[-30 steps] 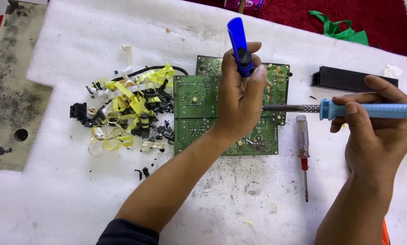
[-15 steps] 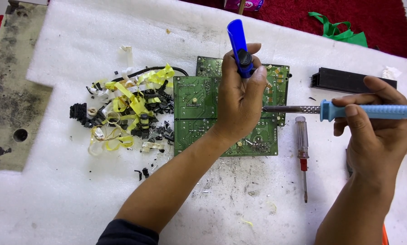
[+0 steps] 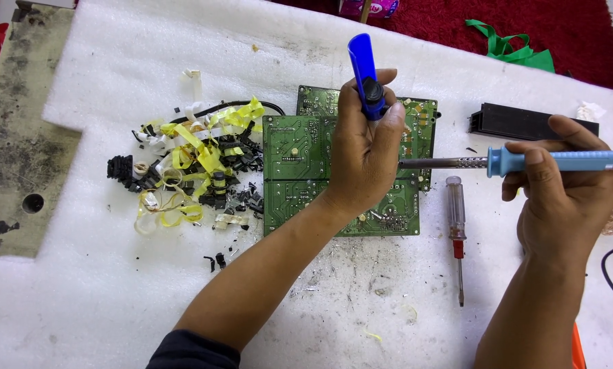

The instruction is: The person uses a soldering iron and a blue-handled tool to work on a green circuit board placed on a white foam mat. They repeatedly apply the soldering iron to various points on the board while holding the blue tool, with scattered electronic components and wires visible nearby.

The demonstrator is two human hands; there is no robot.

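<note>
The left hand (image 3: 364,154) has its fingers closed round a blue desoldering pump (image 3: 366,72), held upright over the green circuit board (image 3: 299,171) on the white foam sheet (image 3: 115,89). The right hand (image 3: 559,191) grips a blue-handled soldering iron (image 3: 525,162), its metal shaft pointing left and vanishing behind the left hand. A screwdriver (image 3: 456,225) lies just right of the board; a heap of black parts and yellow tape (image 3: 190,171) lies left.

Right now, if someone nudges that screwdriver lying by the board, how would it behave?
The screwdriver has a round clear handle, so it would probably roll. It looks rigid and light. The foam sheet under it seems soft, likely damping the roll.
</note>
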